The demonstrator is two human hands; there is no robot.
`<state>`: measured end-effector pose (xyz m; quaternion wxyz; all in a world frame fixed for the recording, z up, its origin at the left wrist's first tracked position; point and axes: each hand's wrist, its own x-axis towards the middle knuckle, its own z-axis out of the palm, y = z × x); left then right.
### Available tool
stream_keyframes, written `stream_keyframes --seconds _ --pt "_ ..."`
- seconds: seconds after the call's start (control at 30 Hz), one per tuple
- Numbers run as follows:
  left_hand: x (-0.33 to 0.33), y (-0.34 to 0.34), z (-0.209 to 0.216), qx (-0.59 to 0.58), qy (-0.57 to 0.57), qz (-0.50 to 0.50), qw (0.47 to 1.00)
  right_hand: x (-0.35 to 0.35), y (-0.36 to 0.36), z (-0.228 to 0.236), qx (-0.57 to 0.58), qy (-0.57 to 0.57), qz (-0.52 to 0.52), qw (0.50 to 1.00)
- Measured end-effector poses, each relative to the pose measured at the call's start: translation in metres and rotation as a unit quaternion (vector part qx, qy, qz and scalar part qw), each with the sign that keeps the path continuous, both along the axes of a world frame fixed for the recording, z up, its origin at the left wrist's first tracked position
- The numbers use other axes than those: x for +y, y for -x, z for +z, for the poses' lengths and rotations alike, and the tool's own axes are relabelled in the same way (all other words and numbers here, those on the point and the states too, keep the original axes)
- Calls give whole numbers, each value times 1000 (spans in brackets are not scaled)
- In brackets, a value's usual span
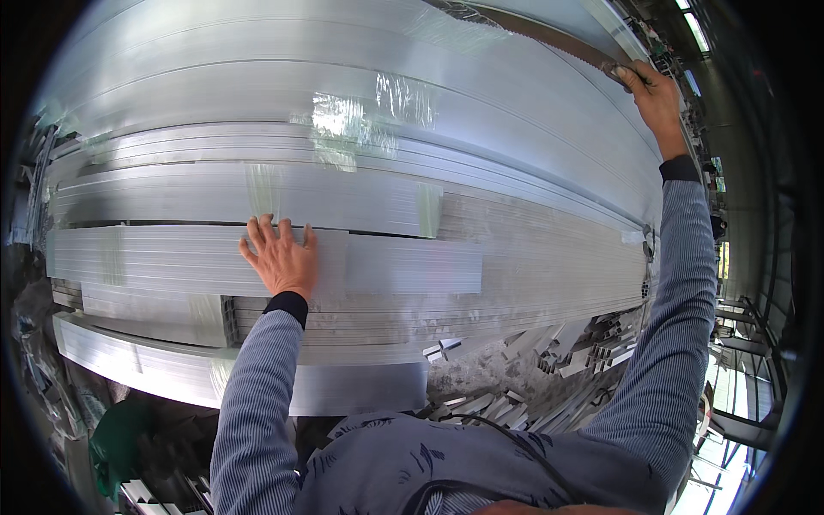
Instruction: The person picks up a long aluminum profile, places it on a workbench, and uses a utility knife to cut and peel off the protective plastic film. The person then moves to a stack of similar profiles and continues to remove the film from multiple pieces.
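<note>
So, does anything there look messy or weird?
Yes, a bit. The loose metal profiles toward the lower right lie jumbled at different angles, while the long metal profiles lie side by side in neat rows. The clear tape beyond the left hand looks wrinkled, too.

We're looking at a metal workshop, and everything is pointing that way: long silvery bars [549, 249] are lying in broad stacks right across the view, strips of clear tape [429, 210] are running over some of them, and a long toothed blade [554, 37] is stretching along the far side. Nearer in, cut lengths of metal [592, 345] are sitting in loose heaps, while off right steel framing [743, 345] and bright openings [697, 33] are edging a large hall.
</note>
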<state>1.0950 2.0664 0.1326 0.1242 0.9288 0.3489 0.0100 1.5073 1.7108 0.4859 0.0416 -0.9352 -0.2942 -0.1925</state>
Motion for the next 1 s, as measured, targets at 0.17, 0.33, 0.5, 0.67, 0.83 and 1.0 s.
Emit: stream_keyframes --seconds 0.17,0.33,0.5,0.67,0.83,1.0 --pt "-1 2 1 6 -4 1 1000 43 -3 -18 -134 77 85 984" --pt "-4 0 2 10 -17 0 1000 24 -2 -26 -126 162 51 977" --pt "-2 0 0 9 -5 2 1000 14 9 -12 -102 17 98 990" --pt "-4 2 2 12 -8 -5 1000 117 46 -13 29 -208 215 954" --pt "-5 3 2 -1 -10 -1 1000 111 73 18 -79 -26 233 969" --pt "-2 3 4 -2 -8 -1 1000 -41 59 5 -54 -16 83 995"
